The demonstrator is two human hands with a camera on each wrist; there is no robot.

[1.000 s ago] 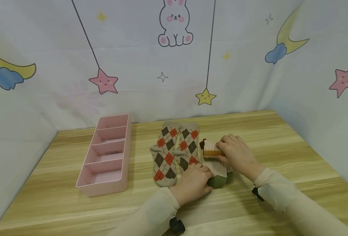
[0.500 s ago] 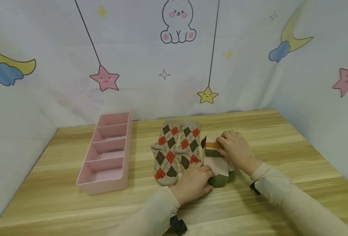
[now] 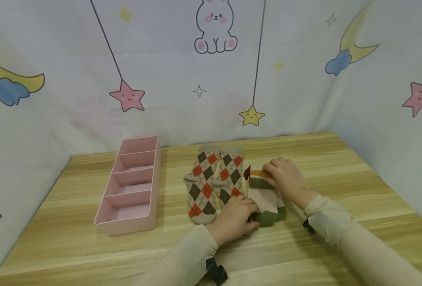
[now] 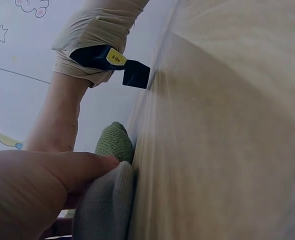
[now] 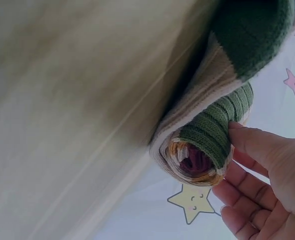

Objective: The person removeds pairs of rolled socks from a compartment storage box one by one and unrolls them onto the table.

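My right hand (image 3: pixel 286 176) grips the rolled end of a pair of striped socks (image 3: pixel 262 197), cream with green toes. In the right wrist view the roll (image 5: pixel 215 127) shows green, mustard and maroon bands, with my thumb on one side and fingers on the other. My left hand (image 3: pixel 234 218) pinches the edge of the green toe between thumb and index finger. It also covers the foot of one argyle sock (image 3: pixel 228 174). In the left wrist view a grey toe (image 4: pixel 105 205) lies beside the thumb, with the green toe (image 4: pixel 115 142) just beyond. A second argyle sock (image 3: pixel 201 186) lies flat to the left.
A pink organiser box (image 3: pixel 153 198) with several compartments stands on the left of the wood-grain table (image 3: pixel 286 254). Behind the table hangs a pale curtain (image 3: pixel 160 59) printed with stars, moons and a rabbit.
The cuffs have been rolled further toward the toes, so a green band now shows on the roll where a cream one did. My left hand has stayed nearly in place.
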